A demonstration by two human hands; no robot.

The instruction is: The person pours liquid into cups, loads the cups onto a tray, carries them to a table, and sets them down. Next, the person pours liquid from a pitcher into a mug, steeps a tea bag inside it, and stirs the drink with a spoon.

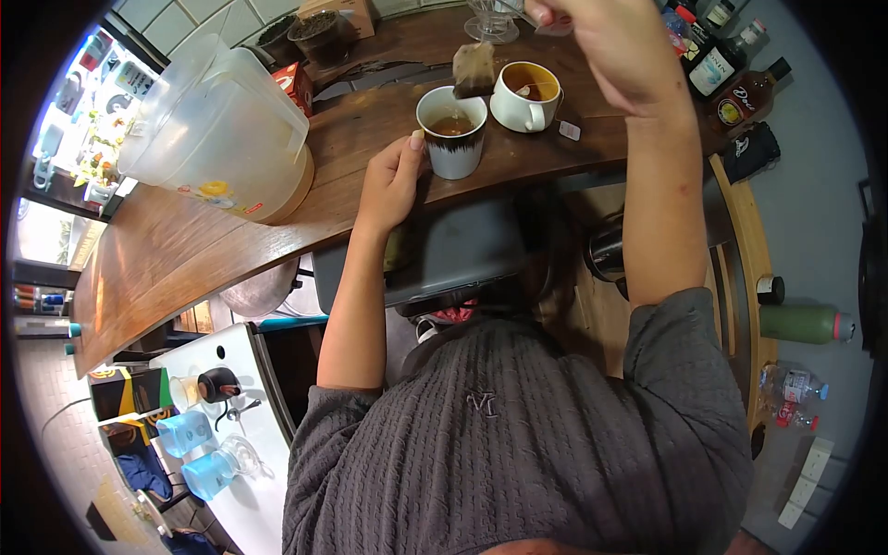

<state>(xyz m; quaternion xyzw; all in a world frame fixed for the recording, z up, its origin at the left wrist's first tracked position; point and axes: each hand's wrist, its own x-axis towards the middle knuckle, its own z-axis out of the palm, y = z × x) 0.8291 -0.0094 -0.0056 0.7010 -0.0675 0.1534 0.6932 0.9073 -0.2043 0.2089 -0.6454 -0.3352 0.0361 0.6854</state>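
Note:
My left hand (396, 180) grips the left side of a white mug (457, 159) with a dark jagged band, its thumb near the rim. Brownish liquid shows inside that mug. A wet tea bag (474, 67) hangs just above its far rim. My right hand (610, 42) is raised at the top, fingers pinched; the bag appears to hang from it, though the string is hardly visible. To the right stands a white cup (520, 113) with a yellowish inside and dark tea. A small paper tag (569, 131) lies beside this cup.
A large translucent pitcher (222, 139) stands on the wooden counter (342, 185) at left, near a red box (294, 88). Behind the cups is a glass stand (491, 28). Several bottles (740, 92) line the right end. Blue cups (208, 472) sit on a white surface lower left.

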